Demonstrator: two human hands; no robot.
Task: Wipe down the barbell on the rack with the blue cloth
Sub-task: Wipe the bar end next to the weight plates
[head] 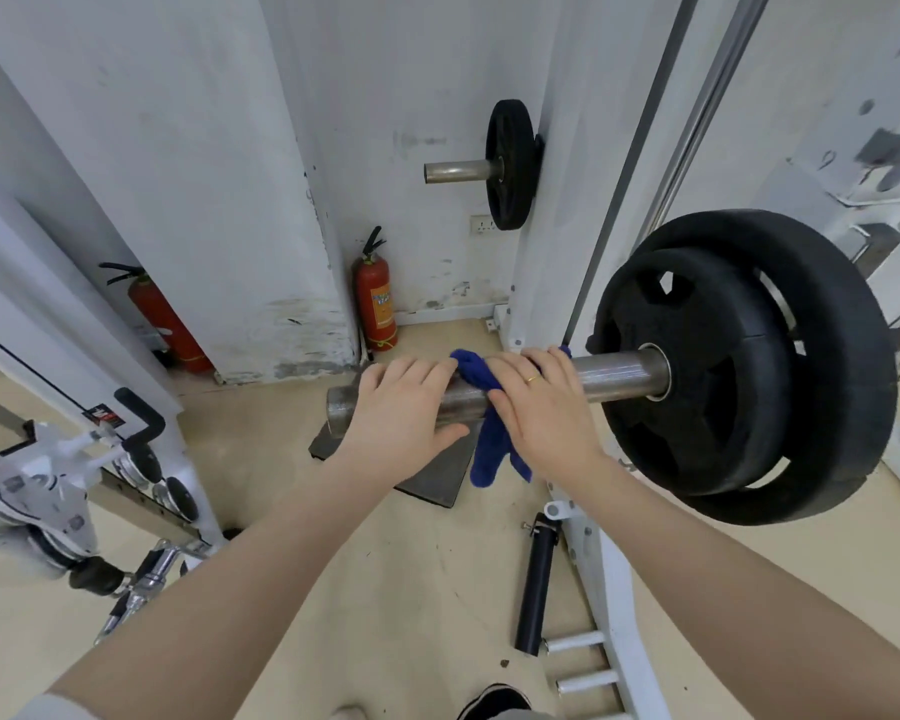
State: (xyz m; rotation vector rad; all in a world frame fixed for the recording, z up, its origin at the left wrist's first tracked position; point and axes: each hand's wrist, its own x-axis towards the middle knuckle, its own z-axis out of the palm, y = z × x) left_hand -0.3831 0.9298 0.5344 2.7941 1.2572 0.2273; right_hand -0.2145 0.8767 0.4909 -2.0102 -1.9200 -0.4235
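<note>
The steel barbell sleeve (614,370) runs across the middle of the view, its free end at the left and two black weight plates (739,366) on it at the right. The blue cloth (481,402) is draped over the sleeve, its ends hanging below. My left hand (401,402) lies over the sleeve near the free end, fingers curled over the top and thumb under it. My right hand (541,402) presses the cloth onto the bar, fingers wrapped over it; a ring shows on one finger.
White rack uprights (557,200) stand behind the bar, with a small black plate (510,163) on a storage peg. Two red fire extinguishers (378,298) stand by the wall. A dark mat (437,475) and a black tube (536,589) lie on the floor below. Cable machine parts sit at the left.
</note>
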